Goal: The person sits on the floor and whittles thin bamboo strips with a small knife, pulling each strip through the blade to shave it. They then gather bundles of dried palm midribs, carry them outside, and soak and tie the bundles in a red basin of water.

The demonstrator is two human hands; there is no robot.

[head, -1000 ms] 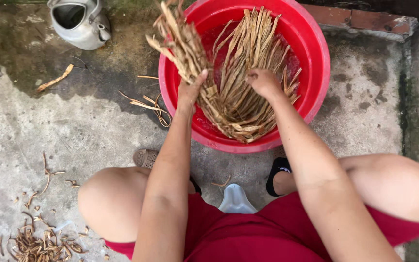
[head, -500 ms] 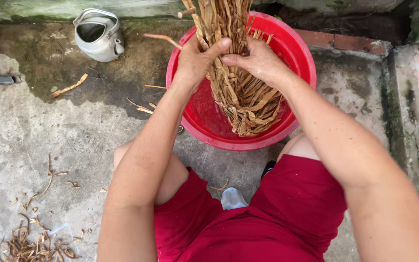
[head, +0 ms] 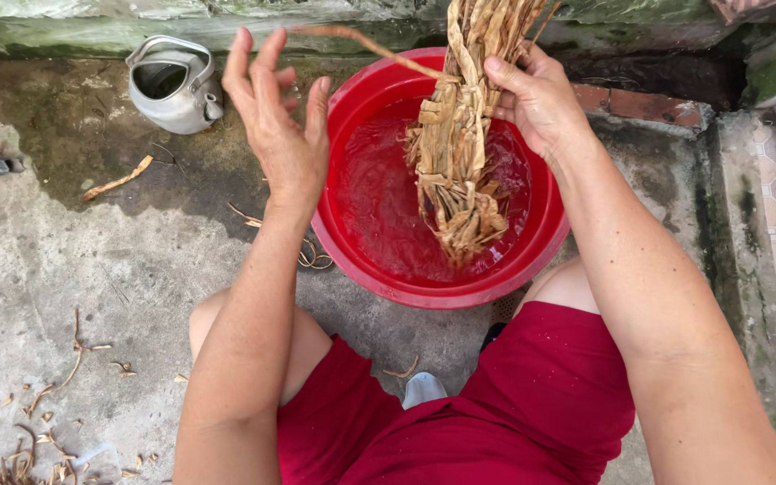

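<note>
A red plastic basin (head: 357, 251) with water in it stands on the concrete floor in front of me. My right hand (head: 539, 97) grips a wet bundle of dried brown plant strips (head: 454, 153) and holds it upright over the basin, its lower ends hanging just above the water. My left hand (head: 278, 126) is raised to the left of the bundle, fingers spread, holding nothing. One thin strip (head: 361, 40) sticks out from the bundle toward that hand.
A small metal kettle (head: 172, 85) sits at the back left by a mossy wall. Loose strips lie on the floor (head: 117, 180), with a scattered heap at the lower left (head: 33, 449). My knees and red shorts (head: 514, 404) fill the foreground. A tiled edge runs along the right.
The bundle has been lifted up out of the basin, leaving only water in it. My left hand has let go of the bundle and opened.
</note>
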